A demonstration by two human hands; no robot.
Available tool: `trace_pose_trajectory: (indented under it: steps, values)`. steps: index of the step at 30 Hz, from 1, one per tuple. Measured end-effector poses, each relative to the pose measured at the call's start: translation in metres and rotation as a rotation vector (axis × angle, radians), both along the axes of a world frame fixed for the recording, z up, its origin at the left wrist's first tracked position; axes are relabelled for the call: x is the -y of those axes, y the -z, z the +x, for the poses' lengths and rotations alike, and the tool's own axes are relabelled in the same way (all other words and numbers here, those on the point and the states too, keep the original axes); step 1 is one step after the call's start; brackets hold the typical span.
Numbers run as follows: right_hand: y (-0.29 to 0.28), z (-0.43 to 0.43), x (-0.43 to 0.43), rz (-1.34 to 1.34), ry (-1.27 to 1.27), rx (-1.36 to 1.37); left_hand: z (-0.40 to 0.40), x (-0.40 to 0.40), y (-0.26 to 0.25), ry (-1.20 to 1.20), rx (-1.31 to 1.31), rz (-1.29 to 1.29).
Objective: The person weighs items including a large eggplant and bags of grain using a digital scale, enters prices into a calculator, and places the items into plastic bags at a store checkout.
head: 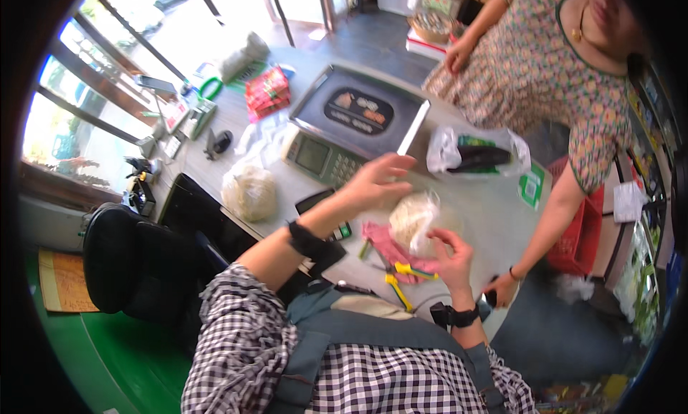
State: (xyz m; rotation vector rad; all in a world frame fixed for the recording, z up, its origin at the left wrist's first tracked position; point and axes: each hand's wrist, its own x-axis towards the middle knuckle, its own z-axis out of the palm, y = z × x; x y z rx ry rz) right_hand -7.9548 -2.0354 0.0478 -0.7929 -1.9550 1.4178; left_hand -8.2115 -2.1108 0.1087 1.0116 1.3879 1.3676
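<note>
A clear plastic bag of pale food [409, 223] rests on the counter in front of me. My left hand [380, 182] hovers beyond it, near the scale's keypad, fingers spread and holding nothing. At the bag's right side is my right hand [454, 257], thumb and forefinger at the thin plastic; blur hides whether they pinch it. Under and beside the bag lies a pink plastic bag or cloth [379, 239]. A hand tool with yellow handles [399, 291] lies partly over the pink material, nearer my body.
A weighing scale [371, 105] stands beyond my hands. Another bag of pale food [249, 194] sits left. Dark eggplant-like vegetables [478, 159] lie in a bag at right. A person [510, 81] stands across the counter, one hand [502, 289] near its right edge holding a dark object.
</note>
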Motion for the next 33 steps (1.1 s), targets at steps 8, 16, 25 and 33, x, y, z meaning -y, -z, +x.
trace_pose_trajectory:
  steps: [8,16,25,33]
  values:
    - [0.076,0.047,0.062,0.395,-0.349,0.357,-0.023,0.167,0.032,-0.444,0.083,-0.266]
    - [0.083,0.04,0.09,0.764,-0.395,0.446,0.018,0.27,0.077,-0.579,0.303,-0.399]
    - [0.085,0.035,0.094,0.697,-0.45,0.514,-0.03,0.264,0.093,-0.575,0.276,-0.265]
    - [0.065,0.0,0.107,0.694,-0.317,0.617,-0.193,0.235,0.112,-0.616,-0.226,-0.148]
